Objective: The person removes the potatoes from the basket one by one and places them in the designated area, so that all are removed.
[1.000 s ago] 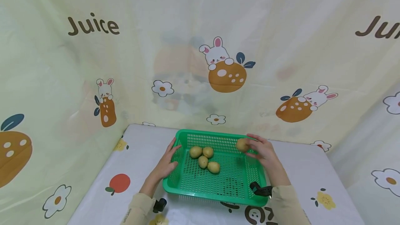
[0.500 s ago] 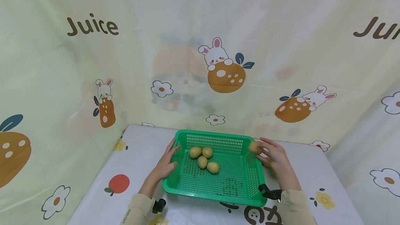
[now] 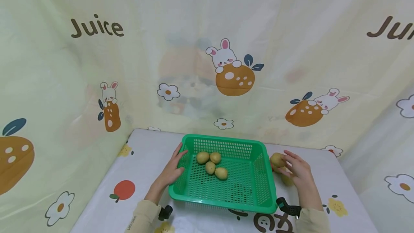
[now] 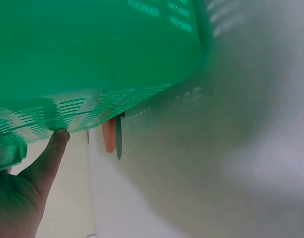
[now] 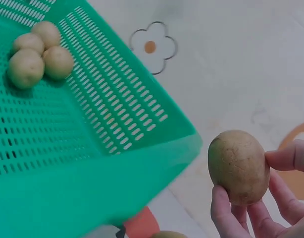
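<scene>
My right hand (image 3: 299,170) pinches a potato (image 5: 238,166) between thumb and fingertips, just outside the right side of the green plastic basket (image 3: 270,175). In the right wrist view the held potato hangs beside the basket's corner. Under and beside that hand, more potatoes (image 3: 287,180) lie on the table, partly hidden by it. My left hand (image 3: 171,168) rests on the basket's left rim, its fingers fairly straight and spread. In the left wrist view a fingertip (image 4: 60,135) touches the basket's slotted wall. Several potatoes (image 3: 210,167) sit grouped in the basket's left half.
A white tablecloth (image 3: 148,154) with printed fruit and flowers covers the table. Behind it hangs a cream curtain (image 3: 191,17) with rabbit prints, and more curtain closes both sides. A black wrist strap (image 3: 288,208) sits near the basket's front right corner.
My right hand has carried its potato rightward out of the basket, over the right rim, to beside the potatoes on the table. The left hand and basket have stayed in place.
</scene>
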Action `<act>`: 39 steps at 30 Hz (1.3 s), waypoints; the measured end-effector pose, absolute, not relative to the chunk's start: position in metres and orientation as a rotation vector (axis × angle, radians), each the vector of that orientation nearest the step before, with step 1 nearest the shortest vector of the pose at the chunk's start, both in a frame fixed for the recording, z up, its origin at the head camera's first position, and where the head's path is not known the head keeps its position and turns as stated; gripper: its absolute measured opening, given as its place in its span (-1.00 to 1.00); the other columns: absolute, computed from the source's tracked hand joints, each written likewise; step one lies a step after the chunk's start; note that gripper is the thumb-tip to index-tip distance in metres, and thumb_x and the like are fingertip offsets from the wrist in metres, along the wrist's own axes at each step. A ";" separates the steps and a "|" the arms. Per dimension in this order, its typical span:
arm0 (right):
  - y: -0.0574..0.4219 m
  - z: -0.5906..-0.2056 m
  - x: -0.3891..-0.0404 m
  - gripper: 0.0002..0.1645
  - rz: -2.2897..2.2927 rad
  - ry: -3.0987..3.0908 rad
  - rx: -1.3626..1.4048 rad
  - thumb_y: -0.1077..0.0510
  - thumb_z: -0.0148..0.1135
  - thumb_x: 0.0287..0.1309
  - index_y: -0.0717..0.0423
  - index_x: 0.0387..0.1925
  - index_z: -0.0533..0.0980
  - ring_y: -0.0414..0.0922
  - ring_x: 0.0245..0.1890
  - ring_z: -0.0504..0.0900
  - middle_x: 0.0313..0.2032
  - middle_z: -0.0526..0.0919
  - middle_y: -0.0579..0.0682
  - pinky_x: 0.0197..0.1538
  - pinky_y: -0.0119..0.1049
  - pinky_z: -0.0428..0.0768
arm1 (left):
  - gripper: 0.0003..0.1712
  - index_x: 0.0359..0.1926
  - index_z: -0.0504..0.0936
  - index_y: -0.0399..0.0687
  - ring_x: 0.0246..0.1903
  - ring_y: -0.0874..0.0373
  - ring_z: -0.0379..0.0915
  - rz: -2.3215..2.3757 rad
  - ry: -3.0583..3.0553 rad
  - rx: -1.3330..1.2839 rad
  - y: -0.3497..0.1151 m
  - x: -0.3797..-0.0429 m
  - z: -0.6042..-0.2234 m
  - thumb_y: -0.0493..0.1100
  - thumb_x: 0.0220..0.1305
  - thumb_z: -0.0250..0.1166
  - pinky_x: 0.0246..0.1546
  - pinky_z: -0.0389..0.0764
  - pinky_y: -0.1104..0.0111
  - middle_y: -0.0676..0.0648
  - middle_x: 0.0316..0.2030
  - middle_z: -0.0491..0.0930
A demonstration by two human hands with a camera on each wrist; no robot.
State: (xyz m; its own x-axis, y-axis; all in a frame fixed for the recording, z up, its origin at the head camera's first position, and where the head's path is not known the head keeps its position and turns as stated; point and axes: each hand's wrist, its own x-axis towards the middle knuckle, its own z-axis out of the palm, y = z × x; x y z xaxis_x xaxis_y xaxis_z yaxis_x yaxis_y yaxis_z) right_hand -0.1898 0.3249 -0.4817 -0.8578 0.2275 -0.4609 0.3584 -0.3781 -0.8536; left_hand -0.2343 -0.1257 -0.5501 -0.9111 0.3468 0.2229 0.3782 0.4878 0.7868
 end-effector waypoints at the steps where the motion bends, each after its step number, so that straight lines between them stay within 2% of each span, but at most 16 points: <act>1: 0.327 -0.482 -0.188 -0.70 -2.410 1.713 0.814 0.18 0.17 0.33 -0.29 -0.44 0.63 -0.11 0.15 0.32 -0.34 0.59 -0.32 0.01 -0.17 0.63 | -0.20 0.39 0.29 -0.35 0.49 -0.22 -0.19 -1.428 -2.683 -0.652 -0.126 -0.234 -0.551 -0.42 0.00 0.07 0.32 0.08 -0.25 -0.22 0.54 -0.17; 4: 0.331 -0.483 -0.184 -0.74 -2.421 1.718 0.848 0.17 0.21 0.30 -0.30 -0.42 0.63 -0.03 0.33 0.18 -0.27 0.56 -0.31 0.01 -0.19 0.63 | -0.19 0.39 0.29 -0.35 0.49 -0.22 -0.19 -1.431 -2.686 -0.648 -0.126 -0.233 -0.549 -0.41 0.00 0.07 0.31 0.08 -0.26 -0.22 0.54 -0.17; 7: 0.334 -0.485 -0.179 -0.80 -2.426 1.716 0.897 0.13 0.24 0.28 -0.30 -0.37 0.62 0.00 0.41 0.07 -0.13 0.49 -0.27 0.03 -0.21 0.62 | -0.20 0.38 0.30 -0.36 0.48 -0.25 -0.19 -1.432 -2.683 -0.653 -0.125 -0.233 -0.548 -0.42 0.00 0.07 0.30 0.08 -0.28 -0.23 0.54 -0.16; 10: 0.338 -0.490 -0.174 -0.81 -2.424 1.719 0.957 0.12 0.23 0.28 -0.33 -0.36 0.61 -0.03 0.37 0.11 -0.01 0.40 -0.21 0.03 -0.23 0.62 | -0.20 0.38 0.30 -0.36 0.48 -0.26 -0.18 -1.442 -2.679 -0.654 -0.125 -0.233 -0.547 -0.42 0.00 0.06 0.29 0.08 -0.29 -0.24 0.54 -0.16; 17: 0.347 -0.504 -0.165 -0.76 -2.455 1.698 1.071 0.15 0.23 0.28 -0.35 -0.37 0.60 -0.06 0.34 0.16 0.04 0.38 -0.20 0.05 -0.22 0.61 | -0.20 0.38 0.30 -0.37 0.48 -0.25 -0.18 -1.438 -2.675 -0.662 -0.124 -0.233 -0.547 -0.43 -0.01 0.07 0.30 0.07 -0.29 -0.25 0.54 -0.15; 24: 0.356 -0.523 -0.158 -0.80 -2.422 1.699 1.209 0.12 0.25 0.27 -0.35 -0.25 0.57 -0.14 0.15 0.30 0.01 0.42 -0.21 0.10 -0.15 0.58 | -0.20 0.38 0.30 -0.37 0.48 -0.25 -0.18 -1.455 -2.669 -0.660 -0.124 -0.233 -0.546 -0.43 0.00 0.06 0.29 0.08 -0.29 -0.24 0.54 -0.16; 33: 0.362 -0.544 -0.147 -0.73 -2.414 1.666 1.269 0.18 0.25 0.24 -0.34 -0.44 0.58 -0.08 0.19 0.29 -0.45 0.56 -0.36 0.08 -0.08 0.59 | -0.20 0.37 0.29 -0.39 0.48 -0.27 -0.18 -1.427 -2.676 -0.690 -0.126 -0.234 -0.548 -0.42 -0.01 0.08 0.29 0.10 -0.28 -0.26 0.54 -0.16; 36: 0.363 -0.550 -0.146 -0.76 -2.398 1.667 1.287 0.18 0.26 0.23 -0.33 -0.33 0.60 -0.07 0.20 0.28 -0.41 0.55 -0.34 0.07 -0.09 0.60 | -0.20 0.38 0.29 -0.38 0.48 -0.24 -0.19 -1.437 -2.681 -0.682 -0.126 -0.234 -0.548 -0.41 0.00 0.08 0.30 0.10 -0.26 -0.24 0.54 -0.16; 39: 0.363 -0.554 -0.146 -0.72 -2.372 1.663 1.335 0.18 0.25 0.22 -0.30 -0.12 0.59 -0.10 0.17 0.31 -0.26 0.53 -0.28 0.04 -0.12 0.62 | -0.19 0.39 0.28 -0.37 0.49 -0.20 -0.20 -1.450 -2.686 -0.669 -0.126 -0.234 -0.548 -0.41 0.01 0.08 0.32 0.09 -0.23 -0.22 0.54 -0.16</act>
